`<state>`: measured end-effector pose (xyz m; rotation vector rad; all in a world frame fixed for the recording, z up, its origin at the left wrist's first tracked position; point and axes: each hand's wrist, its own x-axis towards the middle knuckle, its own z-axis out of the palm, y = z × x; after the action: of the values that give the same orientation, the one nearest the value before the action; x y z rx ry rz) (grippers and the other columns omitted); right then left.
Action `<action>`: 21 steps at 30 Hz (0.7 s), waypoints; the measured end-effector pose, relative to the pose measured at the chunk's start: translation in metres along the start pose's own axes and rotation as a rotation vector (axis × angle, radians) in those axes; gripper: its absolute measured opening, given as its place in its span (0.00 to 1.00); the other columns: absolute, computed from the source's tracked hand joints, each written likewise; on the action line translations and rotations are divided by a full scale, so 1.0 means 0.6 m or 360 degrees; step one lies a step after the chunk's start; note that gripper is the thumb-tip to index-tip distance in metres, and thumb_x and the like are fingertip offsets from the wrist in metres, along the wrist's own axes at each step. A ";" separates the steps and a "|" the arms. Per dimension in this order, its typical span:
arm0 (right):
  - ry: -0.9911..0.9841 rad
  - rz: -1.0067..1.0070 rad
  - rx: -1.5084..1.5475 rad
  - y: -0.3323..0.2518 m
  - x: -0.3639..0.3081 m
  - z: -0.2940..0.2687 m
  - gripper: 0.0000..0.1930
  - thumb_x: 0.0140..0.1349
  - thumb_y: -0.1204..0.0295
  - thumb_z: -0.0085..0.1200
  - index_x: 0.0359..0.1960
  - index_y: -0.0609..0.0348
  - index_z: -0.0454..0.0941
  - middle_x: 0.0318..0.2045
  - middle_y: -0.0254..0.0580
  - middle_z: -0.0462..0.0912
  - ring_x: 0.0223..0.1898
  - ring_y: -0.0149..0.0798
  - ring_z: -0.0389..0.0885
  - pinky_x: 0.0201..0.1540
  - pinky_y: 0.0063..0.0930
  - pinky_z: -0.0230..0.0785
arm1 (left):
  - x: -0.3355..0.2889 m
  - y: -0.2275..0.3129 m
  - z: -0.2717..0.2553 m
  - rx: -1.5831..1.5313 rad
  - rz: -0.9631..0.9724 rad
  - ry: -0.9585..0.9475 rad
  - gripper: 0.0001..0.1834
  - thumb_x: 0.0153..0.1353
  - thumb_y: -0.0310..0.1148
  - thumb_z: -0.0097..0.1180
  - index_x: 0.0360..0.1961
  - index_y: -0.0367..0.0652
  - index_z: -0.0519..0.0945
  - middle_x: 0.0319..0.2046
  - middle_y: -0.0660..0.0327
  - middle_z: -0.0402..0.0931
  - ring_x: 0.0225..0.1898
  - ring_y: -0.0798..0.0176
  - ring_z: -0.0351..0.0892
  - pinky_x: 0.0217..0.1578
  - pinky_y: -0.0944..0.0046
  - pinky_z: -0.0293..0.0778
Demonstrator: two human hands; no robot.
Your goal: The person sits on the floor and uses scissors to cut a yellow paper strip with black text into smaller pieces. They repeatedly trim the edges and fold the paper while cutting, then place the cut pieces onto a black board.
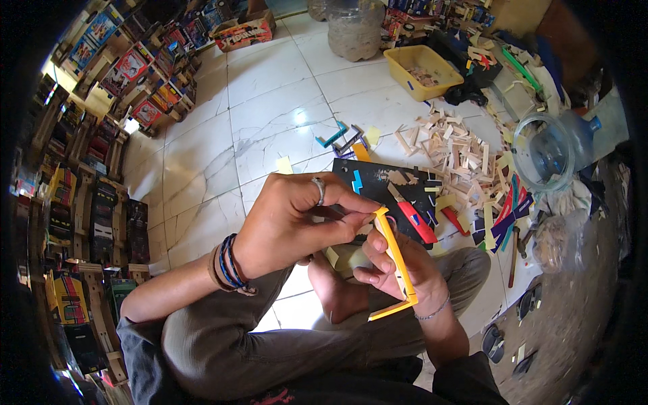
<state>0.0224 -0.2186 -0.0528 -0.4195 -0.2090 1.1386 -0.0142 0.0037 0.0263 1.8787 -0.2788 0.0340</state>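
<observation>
And here in the middle, it's the yellow folded strip (pixel 398 266) held up above the crossed legs, its long side slanting down to a sharp corner where a short arm turns off to the left! The left hand (pixel 300 212), ring on and bracelets at the wrist, pinches the top end between thumb and fingertips. The right hand (pixel 415 266) has its fingers curled around the long side, gripping it lower down. Just beyond, on the floor, lies a black board (pixel 344 174), with a red utility knife (pixel 415 219) resting across it. Off to the right, a heap of small wooden pieces (pixel 459 152) spreads over white tiles (pixel 263 94), just below a yellow basin (pixel 442 90)!
</observation>
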 end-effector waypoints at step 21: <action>-0.0007 -0.0100 0.0468 0.016 0.005 -0.025 0.17 0.72 0.64 0.57 0.61 0.44 0.77 0.45 0.20 0.84 0.36 0.17 0.79 0.41 0.30 0.73 | 0.009 -0.025 -0.005 -0.0508 -0.0646 -0.0073 0.12 0.70 0.26 0.61 0.50 0.29 0.83 0.36 0.54 0.87 0.24 0.62 0.88 0.27 0.66 0.84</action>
<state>0.0211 -0.2158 -0.0703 -0.1487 -0.0563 1.0886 -0.0057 0.0103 0.0141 1.5877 0.0688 -0.3126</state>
